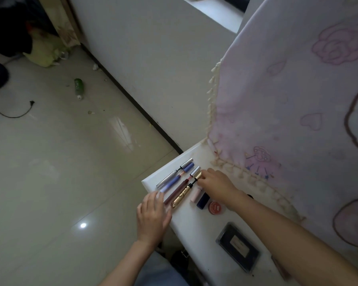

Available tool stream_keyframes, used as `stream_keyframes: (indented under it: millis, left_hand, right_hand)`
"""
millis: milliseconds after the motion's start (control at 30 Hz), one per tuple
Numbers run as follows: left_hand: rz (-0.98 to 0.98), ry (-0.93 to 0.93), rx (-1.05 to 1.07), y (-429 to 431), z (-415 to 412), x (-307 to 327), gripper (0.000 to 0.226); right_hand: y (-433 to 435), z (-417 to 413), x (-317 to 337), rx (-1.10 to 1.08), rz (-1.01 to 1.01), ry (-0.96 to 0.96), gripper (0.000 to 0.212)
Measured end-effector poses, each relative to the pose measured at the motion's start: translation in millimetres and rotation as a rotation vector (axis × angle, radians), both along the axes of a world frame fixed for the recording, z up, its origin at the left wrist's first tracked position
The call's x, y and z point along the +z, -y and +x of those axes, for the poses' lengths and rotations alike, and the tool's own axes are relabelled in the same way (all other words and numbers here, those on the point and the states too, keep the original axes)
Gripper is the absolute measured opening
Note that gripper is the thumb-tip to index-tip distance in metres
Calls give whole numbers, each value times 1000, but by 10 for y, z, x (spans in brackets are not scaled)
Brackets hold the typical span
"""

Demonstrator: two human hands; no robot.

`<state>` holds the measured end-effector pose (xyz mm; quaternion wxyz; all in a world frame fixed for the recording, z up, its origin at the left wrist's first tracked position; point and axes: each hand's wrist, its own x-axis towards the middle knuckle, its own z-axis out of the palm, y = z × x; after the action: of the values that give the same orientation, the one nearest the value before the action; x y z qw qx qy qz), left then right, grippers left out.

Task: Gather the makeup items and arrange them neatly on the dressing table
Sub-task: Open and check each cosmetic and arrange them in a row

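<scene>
- Four slim makeup sticks (pixel 180 183) lie side by side on the white dressing table (pixel 196 230).
- Right hand (pixel 215 182) touches the gold one's (pixel 186 189) far end.
- Left hand (pixel 152 215) rests flat at their near ends.

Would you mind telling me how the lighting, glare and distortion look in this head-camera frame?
Head view: dim, with dark corners; a bright point glare on the glossy floor and a streaky sheen further up it; wide-angle bending bows the wall and table edge; the left hand looks slightly soft.
</scene>
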<state>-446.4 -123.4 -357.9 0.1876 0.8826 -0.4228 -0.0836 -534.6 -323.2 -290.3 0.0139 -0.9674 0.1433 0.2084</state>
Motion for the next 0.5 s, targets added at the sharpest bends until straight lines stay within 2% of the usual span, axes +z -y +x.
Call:
stream_keyframes:
  millis: [100, 200, 333, 500]
  left_hand:
    - [114, -83, 3, -49, 29, 0, 61]
    - [175, -95, -46, -69, 36, -9, 68]
    - [209, -88, -48, -75, 47, -10, 65]
    - [259, -187, -44, -69, 62, 38, 65]
  right_hand:
    - [-42, 8, 16, 17, -12, -39, 30]
    - [-73, 27, 16, 64, -56, -108, 33]
    - [-96, 41, -5, 76, -68, -148, 34]
    - [-106, 15, -2, 98, -72, -131, 33]
